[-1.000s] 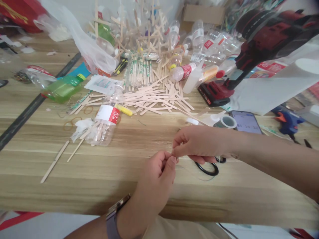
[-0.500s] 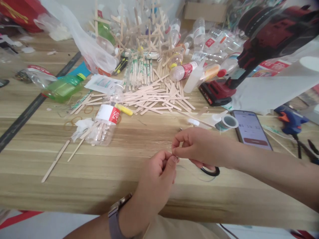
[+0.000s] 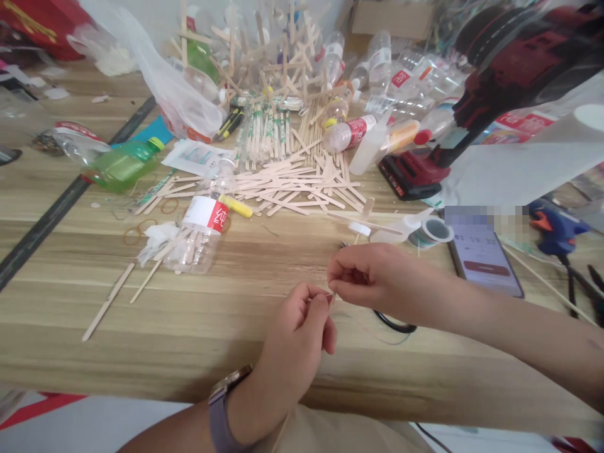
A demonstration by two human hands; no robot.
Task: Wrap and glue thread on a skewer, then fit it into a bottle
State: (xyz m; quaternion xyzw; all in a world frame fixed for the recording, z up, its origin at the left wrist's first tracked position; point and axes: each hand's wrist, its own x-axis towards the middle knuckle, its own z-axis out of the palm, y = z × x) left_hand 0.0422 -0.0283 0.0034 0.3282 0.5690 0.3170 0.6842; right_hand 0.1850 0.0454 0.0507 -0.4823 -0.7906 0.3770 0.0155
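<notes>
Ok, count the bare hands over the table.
2: the left hand, wristwatch on its wrist, nearer the table's front edge; the right hand, farther back and to its right. No others show.

on the near clear bottle (image 3: 204, 217), a red label panel carries a white character that looks like 纯. farther back, another bottle (image 3: 400, 78) seems to bear the same one. the phone (image 3: 486, 267) shows blurred digits, perhaps 01 19 32; print on the white packet (image 3: 195, 157) is illegible.

Soft light casts faint shadows; the edges blur, stretched.
</notes>
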